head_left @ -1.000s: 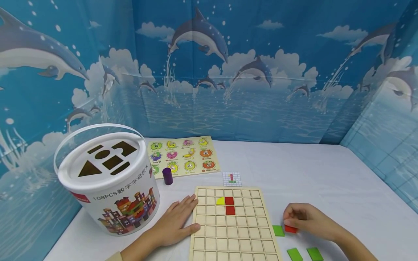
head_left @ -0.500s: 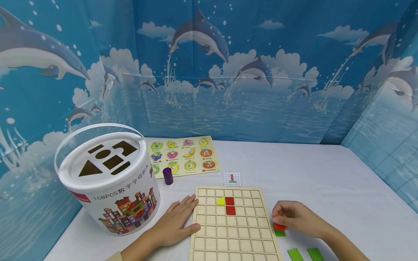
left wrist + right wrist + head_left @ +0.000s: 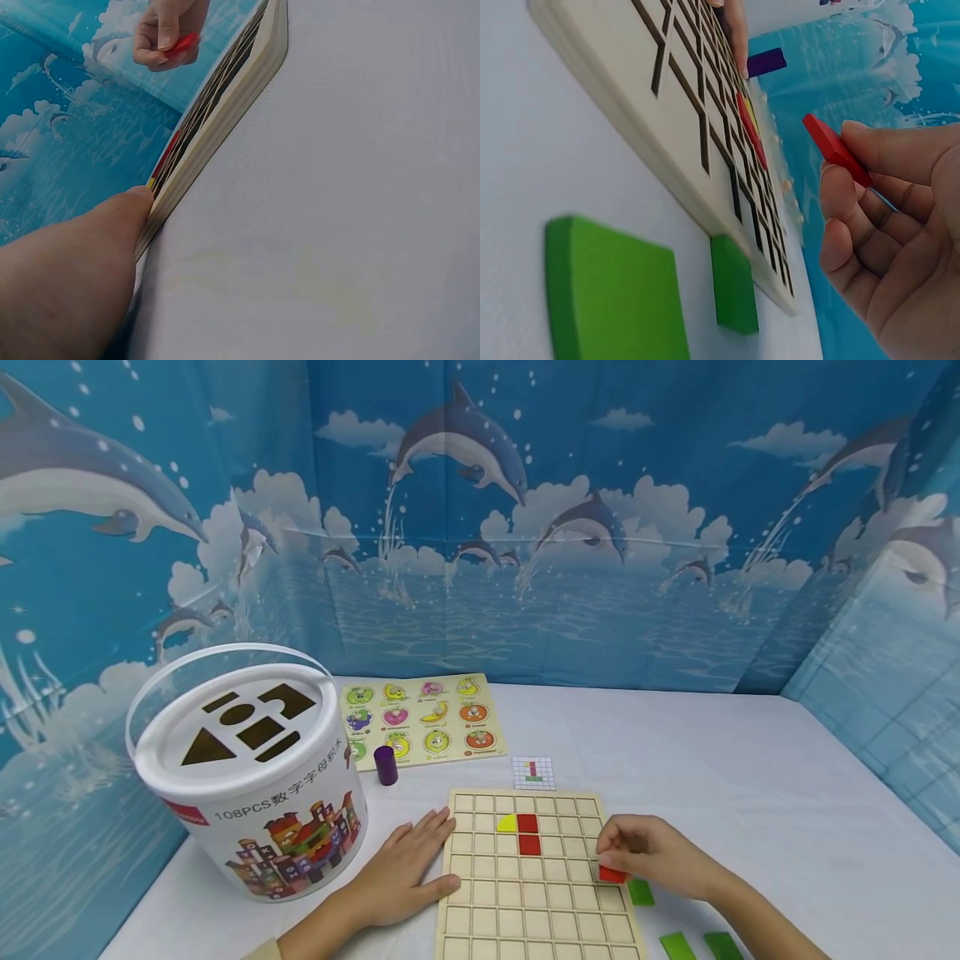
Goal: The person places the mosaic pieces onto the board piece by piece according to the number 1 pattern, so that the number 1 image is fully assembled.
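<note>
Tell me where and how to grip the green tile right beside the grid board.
Best pinch the green tile by its near and far edges, coming down from above and the right. It lies flat, its thickness gives edges to pinch, and the grid board sits close along its left side, likely crowding a grip there. The right hand, holding a red tile, isn't free.

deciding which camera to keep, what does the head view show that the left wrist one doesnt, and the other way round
Only the head view: the white bucket, fruit puzzle, purple cylinder, small pattern card and three green tiles.

Only the left wrist view: the side wall of the grid board, seen low and close.

Both: the left hand touching the board's edge, the right hand pinching a red tile, the yellow piece and red pieces on the board (mere slivers from the wrist), and the blue backdrop.
</note>
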`<state>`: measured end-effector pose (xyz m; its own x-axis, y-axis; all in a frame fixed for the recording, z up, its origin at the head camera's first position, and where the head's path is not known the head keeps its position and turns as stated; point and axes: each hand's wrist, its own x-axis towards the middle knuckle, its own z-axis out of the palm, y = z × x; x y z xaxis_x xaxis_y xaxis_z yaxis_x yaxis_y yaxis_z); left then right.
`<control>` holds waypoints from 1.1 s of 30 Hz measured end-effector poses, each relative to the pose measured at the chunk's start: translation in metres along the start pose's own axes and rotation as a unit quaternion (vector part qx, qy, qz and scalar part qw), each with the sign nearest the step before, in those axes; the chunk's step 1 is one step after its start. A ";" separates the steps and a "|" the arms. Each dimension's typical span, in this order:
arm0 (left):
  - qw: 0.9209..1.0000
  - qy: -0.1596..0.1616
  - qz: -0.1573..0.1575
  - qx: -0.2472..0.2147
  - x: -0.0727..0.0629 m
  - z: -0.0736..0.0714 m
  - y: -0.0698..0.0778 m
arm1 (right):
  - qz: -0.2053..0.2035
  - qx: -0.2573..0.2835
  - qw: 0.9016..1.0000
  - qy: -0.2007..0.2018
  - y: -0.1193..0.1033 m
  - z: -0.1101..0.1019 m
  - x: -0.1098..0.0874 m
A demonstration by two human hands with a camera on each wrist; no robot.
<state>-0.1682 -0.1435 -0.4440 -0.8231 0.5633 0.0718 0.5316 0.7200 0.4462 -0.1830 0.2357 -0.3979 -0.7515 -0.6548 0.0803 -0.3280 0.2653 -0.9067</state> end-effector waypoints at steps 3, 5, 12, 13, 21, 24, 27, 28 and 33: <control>1.000 0.001 0.000 0.002 0.000 0.000 0.000 | 0.000 -0.003 1.000 -0.001 -0.002 0.004 0.005; 1.000 0.000 0.000 0.002 0.000 0.001 -0.001 | 0.002 -0.007 1.000 -0.002 -0.004 0.006 0.008; 1.000 -0.001 0.001 -0.001 0.000 0.000 0.000 | 0.014 -0.021 1.000 0.003 -0.011 0.016 0.018; 1.000 -0.001 0.001 -0.002 0.000 0.000 0.000 | 0.015 -0.019 1.000 0.002 -0.011 0.018 0.019; 1.000 -0.002 0.002 0.000 0.000 0.000 -0.001 | 0.001 -0.014 1.000 -0.010 -0.010 0.026 0.031; 1.000 0.000 0.003 0.001 0.001 0.001 -0.001 | 0.003 -0.016 1.000 -0.012 -0.011 0.029 0.034; 1.000 0.002 0.004 0.003 0.001 0.001 -0.001 | 0.009 -0.010 1.000 -0.015 -0.012 0.032 0.038; 1.000 0.002 0.004 0.003 0.001 0.001 -0.001 | 0.012 -0.007 1.000 -0.014 -0.013 0.033 0.039; 1.000 0.004 0.005 0.003 0.000 0.001 -0.001 | 0.019 -0.011 1.000 -0.003 -0.015 0.039 0.044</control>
<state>-0.1689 -0.1435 -0.4458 -0.8192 0.5675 0.0828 0.5410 0.7167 0.4400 -0.1891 0.1751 -0.3969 -0.7597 -0.6487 0.0441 -0.3129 0.3053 -0.8994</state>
